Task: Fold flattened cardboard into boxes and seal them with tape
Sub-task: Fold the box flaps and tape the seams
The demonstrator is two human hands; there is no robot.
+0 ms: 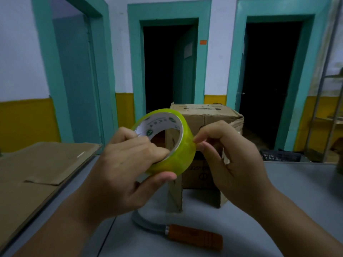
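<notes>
1. Left hand [126, 164] grips the tape roll [183, 156]. Its fingers curl through the core and the thumb is pressed under the outer wall.
2. Right hand [235, 164]: thumb and forefinger tips are pinched together on the roll's right-hand outer face, the other fingers loosely curled. Can't tell if a tape end is lifted.
3. The roll is held in mid-air, tilted, with the open core facing up-left. Its tape is glossy yellow-green and translucent. The core is a white card ring with small green print.
4. Cardboard box [200, 175] stands directly behind and below the roll. It is brown corrugated with black print on its face, and one flap hangs down on the near side.
5. Second box [204, 115] is behind and above the roll, scuffed, with a torn right corner. Can't tell what it rests on.
6. Flattened cardboard [37, 173] lies left of the roll as flat matte brown sheets.
7. Knife [194, 236] lies below the roll, with a curved metal blade and a ribbed orange handle.
8. Table [287, 201], under the roll, has a smooth grey top.
9. Black slotted crate [280, 155] sits on the floor to the right of the roll, beyond the table.
</notes>
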